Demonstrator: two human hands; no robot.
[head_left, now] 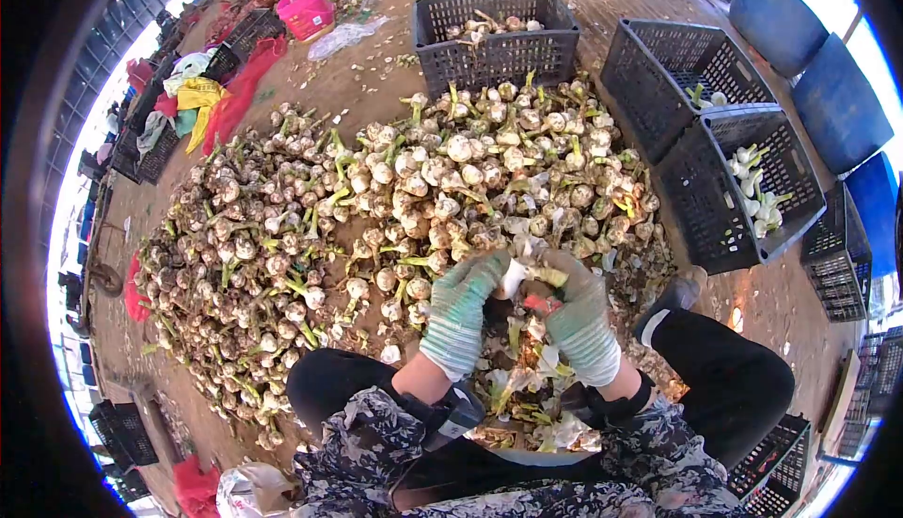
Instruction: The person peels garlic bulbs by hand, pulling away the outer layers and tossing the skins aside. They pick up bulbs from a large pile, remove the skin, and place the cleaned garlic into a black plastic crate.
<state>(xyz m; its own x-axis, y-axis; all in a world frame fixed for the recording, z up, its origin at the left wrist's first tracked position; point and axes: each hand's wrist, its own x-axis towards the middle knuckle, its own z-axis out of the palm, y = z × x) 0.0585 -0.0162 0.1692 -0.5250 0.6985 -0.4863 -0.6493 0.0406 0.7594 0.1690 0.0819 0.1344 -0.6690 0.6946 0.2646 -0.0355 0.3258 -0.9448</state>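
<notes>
A garlic bulb (514, 278) with peeled white skin is held in front of me between both gloved hands. My left hand (464, 309) is closed on the bulb from the left, fingers at its top. My right hand (583, 316) is closed at the stalk end (548, 276) of the same garlic. Low in the right hand shows a small red thing (540, 304), mostly hidden by the fingers, whose kind I cannot tell. Right beyond the hands spreads a big heap of garlic (395, 189) with green stalks. Loose peelings (517, 386) lie below them, between my legs.
A black crate (496, 62) with some garlic stands behind the heap. Two more black crates (649, 85) (705, 198) stand at the right, the nearer one with trimmed garlic (757, 189). A pink bucket (306, 10) and red netting (246, 85) lie at the back left.
</notes>
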